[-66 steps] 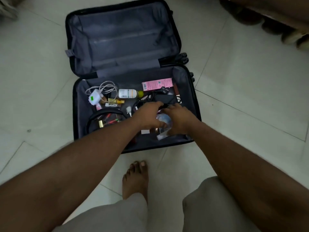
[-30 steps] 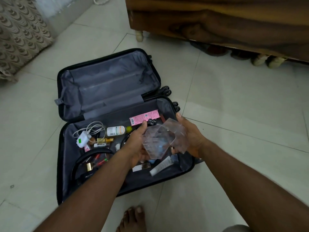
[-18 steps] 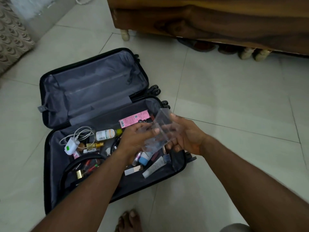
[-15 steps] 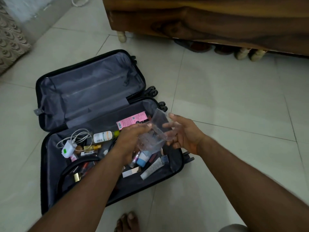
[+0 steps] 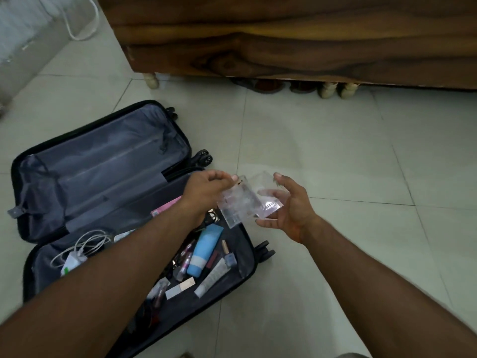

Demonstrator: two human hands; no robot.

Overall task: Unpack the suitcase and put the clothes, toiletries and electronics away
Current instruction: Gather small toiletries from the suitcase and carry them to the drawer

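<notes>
Holding a clear plastic organizer (image 5: 241,202) between left hand (image 5: 206,189) and right hand (image 5: 291,210)

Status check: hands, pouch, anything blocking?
Left hand pinches clear pouch. Right hand cups it, fingers loose. Pouch above suitcase edge. Nothing blocking.

One open suitcase (image 5: 103,182) lies on the floor. Two hands (image 5: 204,192) meet at one clear plastic box (image 5: 240,202). In the suitcase: one blue tube (image 5: 204,250), one white tube (image 5: 213,279), one white charger (image 5: 73,262) with one coiled cable (image 5: 87,245).
</notes>
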